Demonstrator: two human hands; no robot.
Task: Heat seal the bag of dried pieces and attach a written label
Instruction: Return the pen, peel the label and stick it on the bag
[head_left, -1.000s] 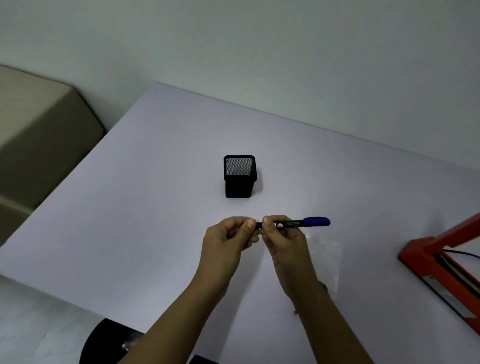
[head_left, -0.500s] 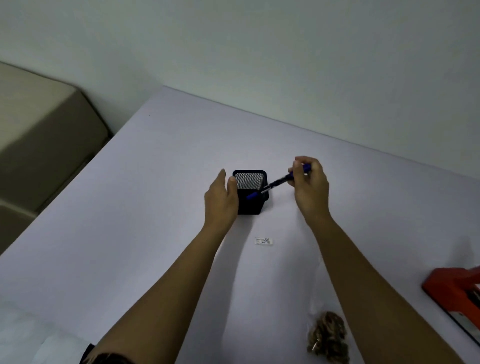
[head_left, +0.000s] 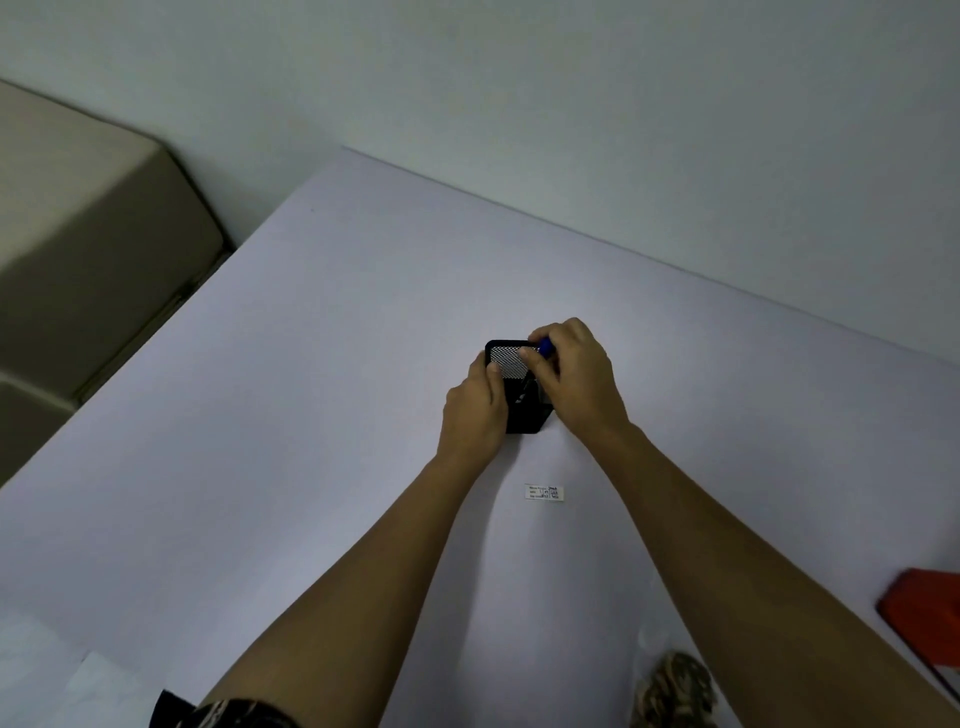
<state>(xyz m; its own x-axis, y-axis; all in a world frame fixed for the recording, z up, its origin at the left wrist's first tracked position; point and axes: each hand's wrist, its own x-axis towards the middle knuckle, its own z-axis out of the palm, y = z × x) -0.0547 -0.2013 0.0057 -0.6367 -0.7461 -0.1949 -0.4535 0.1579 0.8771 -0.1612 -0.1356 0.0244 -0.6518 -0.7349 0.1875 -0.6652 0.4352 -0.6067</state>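
A black mesh pen holder (head_left: 511, 358) stands mid-table. My left hand (head_left: 475, 410) grips its left side. My right hand (head_left: 576, 376) holds a blue-capped marker (head_left: 544, 347) upright at the holder's right rim, its lower part down inside the mesh. A small white written label (head_left: 544, 492) lies flat on the table just in front of the holder, between my forearms. The clear bag of brown dried pieces (head_left: 675, 691) lies at the bottom right, partly hidden under my right forearm.
The red heat sealer (head_left: 924, 618) shows at the right edge, mostly cut off. A beige box (head_left: 93, 249) stands off the table at the left. The white table (head_left: 311, 415) ends at a far edge near the wall.
The label went from my fingers onto the table. Both hands moved forward to the pen holder, and the marker turned from level to upright, going into the holder.
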